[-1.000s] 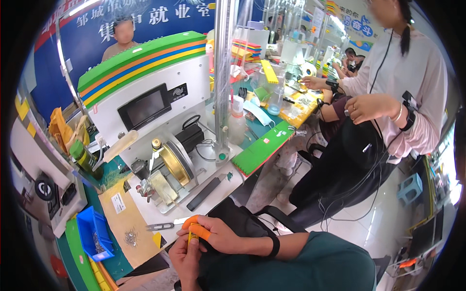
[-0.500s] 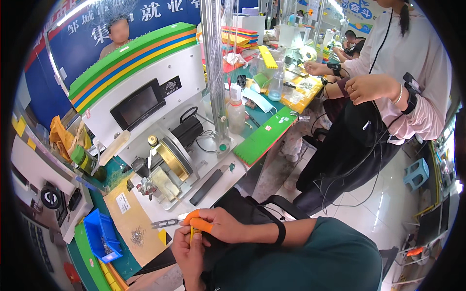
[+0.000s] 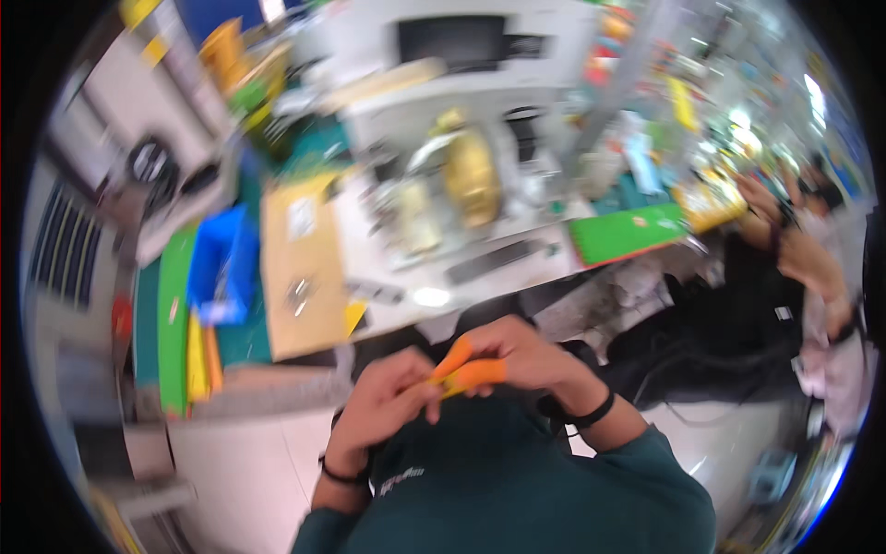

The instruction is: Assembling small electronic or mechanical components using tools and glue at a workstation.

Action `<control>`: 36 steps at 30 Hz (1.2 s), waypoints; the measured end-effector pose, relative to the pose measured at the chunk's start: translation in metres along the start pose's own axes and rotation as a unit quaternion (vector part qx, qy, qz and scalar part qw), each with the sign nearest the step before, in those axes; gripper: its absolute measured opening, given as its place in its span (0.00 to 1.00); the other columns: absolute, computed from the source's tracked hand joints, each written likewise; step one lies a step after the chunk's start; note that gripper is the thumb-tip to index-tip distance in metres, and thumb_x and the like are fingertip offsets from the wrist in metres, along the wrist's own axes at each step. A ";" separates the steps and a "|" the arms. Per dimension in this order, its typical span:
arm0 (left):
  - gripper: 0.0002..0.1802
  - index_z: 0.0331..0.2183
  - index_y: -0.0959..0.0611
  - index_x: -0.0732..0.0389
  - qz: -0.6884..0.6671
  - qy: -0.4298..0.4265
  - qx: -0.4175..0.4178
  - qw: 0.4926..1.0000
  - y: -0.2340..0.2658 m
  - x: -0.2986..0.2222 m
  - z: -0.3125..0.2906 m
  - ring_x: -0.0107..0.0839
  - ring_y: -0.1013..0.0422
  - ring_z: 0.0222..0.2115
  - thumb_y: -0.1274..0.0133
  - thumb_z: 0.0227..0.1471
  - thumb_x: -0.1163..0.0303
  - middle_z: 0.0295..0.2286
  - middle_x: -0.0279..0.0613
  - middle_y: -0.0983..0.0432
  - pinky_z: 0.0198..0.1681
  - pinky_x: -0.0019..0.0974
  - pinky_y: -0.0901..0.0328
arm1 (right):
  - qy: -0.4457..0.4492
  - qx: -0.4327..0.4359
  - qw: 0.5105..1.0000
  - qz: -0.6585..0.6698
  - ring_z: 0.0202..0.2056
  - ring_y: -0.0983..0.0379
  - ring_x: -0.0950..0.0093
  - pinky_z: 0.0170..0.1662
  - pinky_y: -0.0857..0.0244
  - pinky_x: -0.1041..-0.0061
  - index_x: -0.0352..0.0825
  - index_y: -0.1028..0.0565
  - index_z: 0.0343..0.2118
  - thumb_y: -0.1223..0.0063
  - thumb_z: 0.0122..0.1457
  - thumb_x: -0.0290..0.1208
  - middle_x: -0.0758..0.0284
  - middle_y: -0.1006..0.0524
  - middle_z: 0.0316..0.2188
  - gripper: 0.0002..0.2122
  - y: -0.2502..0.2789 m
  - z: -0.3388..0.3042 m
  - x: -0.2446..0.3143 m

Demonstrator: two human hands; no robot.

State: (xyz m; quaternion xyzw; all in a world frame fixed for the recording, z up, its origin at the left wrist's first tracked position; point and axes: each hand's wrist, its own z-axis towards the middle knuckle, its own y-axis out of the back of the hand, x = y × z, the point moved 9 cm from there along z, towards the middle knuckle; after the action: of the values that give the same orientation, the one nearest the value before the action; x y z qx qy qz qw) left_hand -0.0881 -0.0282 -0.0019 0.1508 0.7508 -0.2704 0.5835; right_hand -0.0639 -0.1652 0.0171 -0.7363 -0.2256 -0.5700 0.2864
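My hands meet in front of my dark green shirt, below the bench's front edge. My left hand (image 3: 383, 399) is closed, its fingertips pinching a small yellow piece (image 3: 447, 385), blurred and mostly covered. From the other side my right hand (image 3: 528, 358), with orange finger covers (image 3: 478, 373) on thumb and forefinger, grips the same piece. On the bench beyond lies a pair of thread snips (image 3: 377, 292), blurred. To its left, a brown paper sheet (image 3: 300, 254) carries a small heap of thin metal bits (image 3: 298, 294).
A blue bin (image 3: 209, 263) stands left of the paper, beside green and yellow slabs. Behind the snips sits a machine with a brass-coloured wheel (image 3: 472, 180); a dark bar (image 3: 494, 261) lies before it. A green slab (image 3: 632, 233) lies right. A person (image 3: 821, 268) stands further right.
The view has swung, blurring everything, and the bench now appears more level. My hands have shifted right in the picture, still pressed together around the yellow piece. The standing person appears further right.
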 end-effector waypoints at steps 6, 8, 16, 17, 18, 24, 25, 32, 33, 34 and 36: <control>0.09 0.35 0.25 0.63 -0.029 -0.081 0.056 0.995 -0.013 -0.013 -0.006 0.21 0.25 0.22 0.41 0.62 0.71 0.22 0.37 0.21 0.23 0.26 0.37 | 0.053 0.036 0.991 0.116 0.23 0.23 0.74 0.25 0.30 0.78 0.24 0.19 0.37 0.33 0.59 0.28 0.61 0.20 0.27 0.11 -0.010 -0.008 -0.009; 0.10 0.33 0.25 0.63 -0.022 -0.082 0.029 0.996 -0.008 -0.020 -0.020 0.22 0.25 0.21 0.41 0.62 0.70 0.20 0.38 0.21 0.24 0.28 0.36 | 0.053 0.053 0.992 0.101 0.23 0.22 0.73 0.26 0.28 0.77 0.24 0.20 0.39 0.36 0.62 0.28 0.59 0.19 0.28 0.11 -0.019 -0.006 -0.005; 0.12 0.36 0.21 0.67 0.189 -0.034 -0.171 0.966 0.059 -0.021 -0.102 0.25 0.23 0.26 0.40 0.62 0.67 0.27 0.40 0.18 0.27 0.31 0.34 | -0.105 0.075 0.990 -0.065 0.23 0.21 0.74 0.28 0.25 0.77 0.24 0.23 0.46 0.49 0.69 0.26 0.60 0.18 0.28 0.10 -0.072 0.043 -0.033; 0.13 0.38 0.20 0.67 0.201 -0.054 -0.206 0.956 0.075 -0.017 -0.116 0.25 0.22 0.28 0.41 0.62 0.66 0.30 0.40 0.17 0.28 0.30 0.32 | -0.107 0.075 0.989 -0.066 0.23 0.21 0.74 0.28 0.25 0.77 0.24 0.23 0.46 0.49 0.69 0.26 0.60 0.18 0.28 0.10 -0.076 0.049 -0.036; 0.14 0.40 0.19 0.67 0.176 -0.035 -0.272 0.945 0.106 -0.002 -0.136 0.25 0.22 0.29 0.42 0.64 0.63 0.31 0.39 0.16 0.29 0.30 0.31 | -0.117 0.055 0.990 -0.058 0.23 0.21 0.74 0.28 0.25 0.77 0.24 0.23 0.46 0.49 0.70 0.26 0.60 0.19 0.28 0.10 -0.076 0.057 -0.044; 0.19 0.40 0.17 0.63 0.033 -0.018 -0.591 0.806 0.224 0.030 -0.254 0.23 0.24 0.30 0.47 0.67 0.55 0.31 0.37 0.17 0.30 0.28 0.31 | -0.161 -0.002 0.987 0.029 0.22 0.22 0.75 0.28 0.25 0.77 0.26 0.24 0.44 0.51 0.71 0.31 0.61 0.19 0.28 0.11 -0.089 0.084 -0.077; 0.19 0.40 0.17 0.63 0.027 -0.015 -0.589 0.807 0.226 0.028 -0.253 0.23 0.24 0.30 0.47 0.67 0.55 0.31 0.37 0.17 0.30 0.28 0.31 | -0.156 -0.003 0.987 0.028 0.22 0.22 0.75 0.27 0.25 0.77 0.27 0.25 0.44 0.51 0.71 0.31 0.61 0.19 0.28 0.11 -0.093 0.086 -0.077; 0.14 0.37 0.19 0.61 -0.029 -0.336 -0.581 0.741 0.191 -0.076 -0.235 0.21 0.31 0.21 0.48 0.68 0.60 0.24 0.36 0.23 0.23 0.25 0.36 | -0.132 -0.013 0.989 0.059 0.22 0.22 0.75 0.26 0.25 0.76 0.28 0.25 0.44 0.50 0.71 0.34 0.60 0.18 0.30 0.11 -0.095 0.086 -0.068; 0.13 0.36 0.19 0.61 -0.037 -0.395 -0.575 0.716 0.181 -0.090 -0.235 0.21 0.32 0.20 0.48 0.69 0.62 0.24 0.36 0.24 0.23 0.26 0.37 | -0.123 -0.027 0.990 0.058 0.22 0.22 0.75 0.26 0.25 0.76 0.28 0.25 0.44 0.50 0.71 0.34 0.60 0.18 0.30 0.11 -0.090 0.084 -0.066; 0.12 0.35 0.20 0.62 -0.025 -0.413 -0.582 0.700 0.170 -0.100 -0.235 0.21 0.34 0.19 0.49 0.69 0.65 0.23 0.37 0.26 0.22 0.26 0.38 | -0.109 -0.028 0.990 0.087 0.23 0.21 0.75 0.26 0.25 0.76 0.28 0.25 0.44 0.49 0.71 0.34 0.60 0.18 0.30 0.11 -0.088 0.081 -0.064; 0.11 0.34 0.21 0.62 0.003 -0.406 -0.559 0.723 0.160 -0.103 -0.214 0.21 0.33 0.19 0.48 0.68 0.66 0.24 0.37 0.25 0.22 0.26 0.38 | -0.081 -0.040 0.987 0.131 0.24 0.21 0.75 0.26 0.24 0.76 0.28 0.25 0.44 0.50 0.72 0.34 0.59 0.18 0.31 0.12 -0.080 0.075 -0.058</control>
State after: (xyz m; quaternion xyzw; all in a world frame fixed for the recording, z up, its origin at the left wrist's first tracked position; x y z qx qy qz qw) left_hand -0.1428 0.2349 0.0964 -0.3244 0.4567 0.1644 0.8119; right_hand -0.0776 -0.0559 -0.0400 -0.8143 -0.1267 -0.4746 0.3094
